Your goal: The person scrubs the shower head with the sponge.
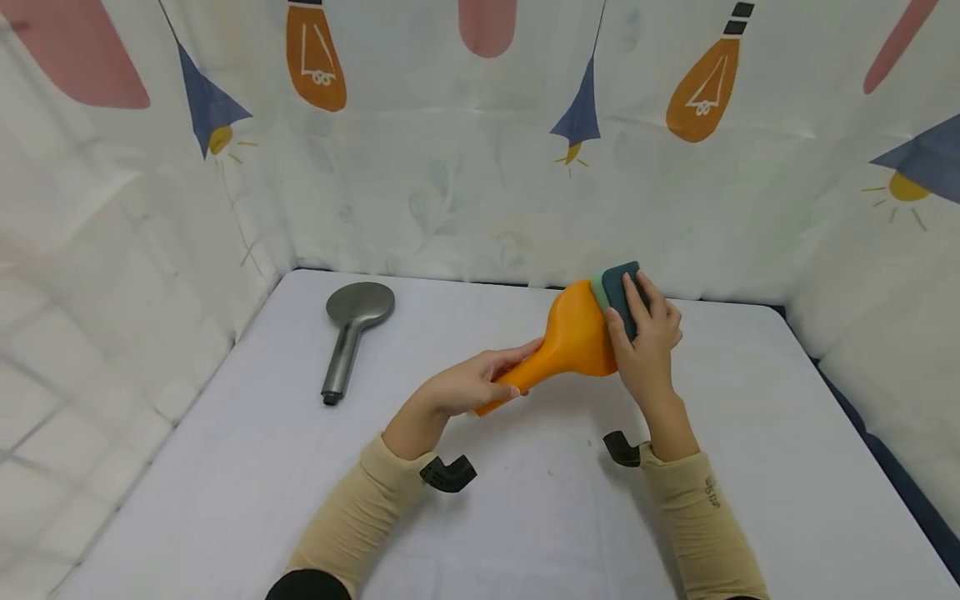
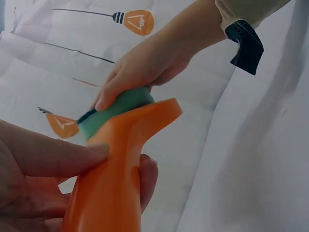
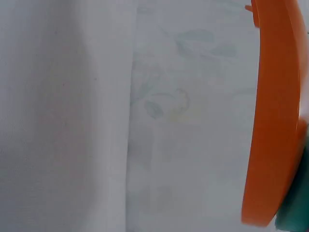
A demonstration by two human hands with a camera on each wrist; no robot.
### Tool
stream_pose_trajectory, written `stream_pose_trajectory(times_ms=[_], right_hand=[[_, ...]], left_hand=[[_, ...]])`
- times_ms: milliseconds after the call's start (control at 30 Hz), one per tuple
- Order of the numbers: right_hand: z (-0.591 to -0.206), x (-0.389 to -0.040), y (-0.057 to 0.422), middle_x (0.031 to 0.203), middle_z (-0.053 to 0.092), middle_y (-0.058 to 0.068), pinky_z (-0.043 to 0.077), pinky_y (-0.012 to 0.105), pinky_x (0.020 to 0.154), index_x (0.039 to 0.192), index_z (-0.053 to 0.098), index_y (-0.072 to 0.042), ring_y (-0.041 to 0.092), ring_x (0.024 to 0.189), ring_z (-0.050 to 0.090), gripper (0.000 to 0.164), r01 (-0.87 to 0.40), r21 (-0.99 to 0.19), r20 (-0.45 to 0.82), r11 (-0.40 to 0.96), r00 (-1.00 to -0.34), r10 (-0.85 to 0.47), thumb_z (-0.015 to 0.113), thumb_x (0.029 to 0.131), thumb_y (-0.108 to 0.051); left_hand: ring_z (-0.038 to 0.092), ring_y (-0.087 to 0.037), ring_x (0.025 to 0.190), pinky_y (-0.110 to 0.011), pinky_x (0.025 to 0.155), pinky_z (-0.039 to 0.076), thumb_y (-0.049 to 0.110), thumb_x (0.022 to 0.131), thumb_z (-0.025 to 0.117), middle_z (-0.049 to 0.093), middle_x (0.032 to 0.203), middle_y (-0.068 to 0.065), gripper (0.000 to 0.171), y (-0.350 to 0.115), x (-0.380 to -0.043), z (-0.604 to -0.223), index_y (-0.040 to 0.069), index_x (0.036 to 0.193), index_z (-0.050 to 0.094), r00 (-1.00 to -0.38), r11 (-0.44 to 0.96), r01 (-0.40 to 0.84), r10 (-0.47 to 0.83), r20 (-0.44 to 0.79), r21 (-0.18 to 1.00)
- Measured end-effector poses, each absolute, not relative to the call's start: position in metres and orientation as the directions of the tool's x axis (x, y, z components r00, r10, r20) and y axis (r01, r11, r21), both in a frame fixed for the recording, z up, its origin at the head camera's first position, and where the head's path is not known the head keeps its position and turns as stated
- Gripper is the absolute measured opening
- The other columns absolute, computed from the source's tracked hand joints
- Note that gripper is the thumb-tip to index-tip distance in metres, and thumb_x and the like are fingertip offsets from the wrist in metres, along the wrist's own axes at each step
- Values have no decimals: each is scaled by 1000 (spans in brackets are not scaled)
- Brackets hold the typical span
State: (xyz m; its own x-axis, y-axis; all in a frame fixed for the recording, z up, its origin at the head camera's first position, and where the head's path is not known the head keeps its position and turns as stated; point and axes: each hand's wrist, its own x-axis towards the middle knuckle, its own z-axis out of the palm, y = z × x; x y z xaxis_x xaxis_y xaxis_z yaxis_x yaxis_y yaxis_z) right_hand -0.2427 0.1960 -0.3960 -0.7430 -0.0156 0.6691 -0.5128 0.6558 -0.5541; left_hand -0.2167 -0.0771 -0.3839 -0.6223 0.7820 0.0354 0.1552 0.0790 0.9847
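My left hand (image 1: pixel 472 382) grips the handle of an orange shower head (image 1: pixel 577 337), which it holds up above the table at a tilt. In the left wrist view, the thumb (image 2: pixel 91 157) lies along the near side of the orange handle and fingertips show on the other side. My right hand (image 1: pixel 651 346) holds a green and dark blue sponge (image 1: pixel 618 290) against the rounded back of the shower head, green side touching it. The right wrist view shows only the orange rim (image 3: pixel 273 125) and a bit of the sponge (image 3: pixel 293 208); the right hand is outside it.
A grey metallic shower head (image 1: pixel 361 304) lies on the white-covered table (image 1: pixel 225 492) to the left, its handle toward me. White curtains (image 1: pixel 420 167) printed with lamps and bulbs hang behind the table and along its sides.
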Motion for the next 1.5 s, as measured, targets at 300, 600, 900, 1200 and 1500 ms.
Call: stream_pose_trajectory(times_ms=[300, 600, 900, 1200, 1500], right_hand=[[-387, -216, 162, 155, 43, 18, 27, 67, 91, 146, 57, -2, 50, 122, 36, 54, -676, -222, 744, 703, -584, -326, 67, 98, -24], [-387, -237, 203, 160, 36, 18, 21, 66, 92, 152, 47, -1, 52, 128, 30, 55, -537, -480, 676, 694, -731, -98, 55, 106, -30], [-397, -253, 228, 164, 27, 14, 21, 62, 104, 159, 37, -6, 42, 140, 19, 57, -474, -709, 583, 522, -811, 55, 50, 109, -30], [-403, -253, 196, 159, 35, 17, 20, 54, 101, 153, 45, -1, 46, 130, 28, 65, -710, -381, 872, 592, -489, -27, 46, 108, -48], [-404, -243, 172, 143, 55, 18, 26, 59, 88, 132, 68, -6, 46, 121, 38, 38, -848, 14, 908, 530, -212, -362, 61, 104, -31]], left_hand=[[49, -27, 117, -32, 96, 43, -8, 95, 49, 39, 157, -21, 76, -69, -213, -389, 4, 163, 18, -611, 106, 185, 791, 30, 977], [54, -30, 121, -30, 98, 44, -8, 98, 50, 39, 157, -21, 74, -69, -214, -386, 5, 163, 19, -630, 106, 188, 775, 38, 976], [60, -22, 101, -28, 82, 43, -5, 97, 50, 66, 112, -5, 74, -78, -222, -389, 3, 162, 18, -691, -93, -6, 720, 64, 996], [66, -15, 102, -24, 92, 50, -6, 104, 32, 56, 132, -11, 66, -73, -225, -391, 10, 166, 14, -687, -349, -374, 726, -4, 859], [62, -19, 104, -26, 98, 49, -6, 107, 26, 53, 133, -11, 62, -66, -220, -388, 10, 165, 15, -701, -441, -475, 713, -24, 762]])
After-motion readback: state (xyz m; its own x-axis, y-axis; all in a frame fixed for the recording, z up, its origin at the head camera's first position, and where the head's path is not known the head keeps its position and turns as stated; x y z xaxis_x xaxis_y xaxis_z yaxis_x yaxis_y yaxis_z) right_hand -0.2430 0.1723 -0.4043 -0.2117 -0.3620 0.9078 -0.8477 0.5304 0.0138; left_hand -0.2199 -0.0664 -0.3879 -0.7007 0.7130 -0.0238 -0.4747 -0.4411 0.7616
